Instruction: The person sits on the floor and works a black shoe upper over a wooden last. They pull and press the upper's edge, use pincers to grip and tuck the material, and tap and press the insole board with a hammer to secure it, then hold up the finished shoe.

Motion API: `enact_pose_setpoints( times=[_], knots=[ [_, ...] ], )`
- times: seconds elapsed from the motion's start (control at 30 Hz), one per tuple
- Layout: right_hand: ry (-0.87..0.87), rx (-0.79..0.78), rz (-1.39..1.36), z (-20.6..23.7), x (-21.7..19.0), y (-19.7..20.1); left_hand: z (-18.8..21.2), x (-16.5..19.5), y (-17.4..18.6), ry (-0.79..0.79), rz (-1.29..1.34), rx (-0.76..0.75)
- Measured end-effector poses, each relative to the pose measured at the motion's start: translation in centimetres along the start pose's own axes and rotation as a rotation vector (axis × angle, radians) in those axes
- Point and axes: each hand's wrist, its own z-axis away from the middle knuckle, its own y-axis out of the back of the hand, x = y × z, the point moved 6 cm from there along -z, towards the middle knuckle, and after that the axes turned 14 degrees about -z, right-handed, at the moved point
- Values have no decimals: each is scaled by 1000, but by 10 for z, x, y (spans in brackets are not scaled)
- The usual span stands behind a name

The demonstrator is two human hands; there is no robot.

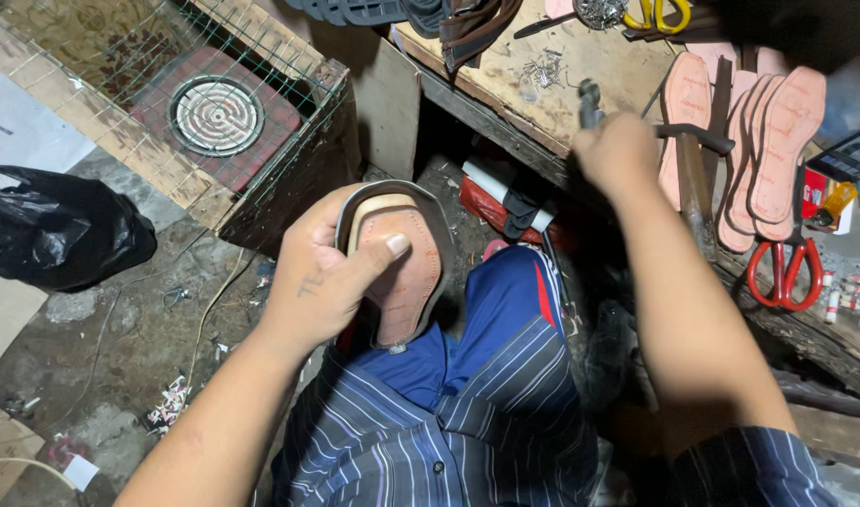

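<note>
My left hand (pixel 322 277) grips a shoe (pixel 406 272) turned sole-up on my lap, thumb pressed on its pinkish insole, dark leather upper folded around the edge. My right hand (pixel 620 150) is up at the wooden workbench (pixel 533 99), blurred, its fingers closed on a small metal tool (pixel 589 101) that sticks up from the fist. A hammer (pixel 694 174) lies on the bench just right of that hand.
Several pink insoles (pixel 777 155) and red-handled scissors (pixel 784 272) lie at the right. Yellow-handled scissors (pixel 657 13) and loose nails (pixel 542 68) sit on the bench. A wooden crate with wire mesh (pixel 214 113) stands at the left, a black plastic bag (pixel 54 225) on the floor.
</note>
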Motion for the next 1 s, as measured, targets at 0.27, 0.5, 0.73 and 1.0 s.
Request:
enact_pose_setpoints(
  times=[0.27, 0.5, 0.73, 1.0],
  knots=[
    [-195, 60, -1379, 39, 39, 48, 11, -4, 7, -22, -63, 91],
    [29, -176, -1482, 160, -4, 54, 15, 9, -3, -100, -150, 104],
    [-360, -1008, -1317, 250, -73, 2, 23, 28, -22, -190, -420, 63],
    [-151, -942, -835, 256, -79, 43, 45, 52, -55, -476, -569, 43]
  ],
)
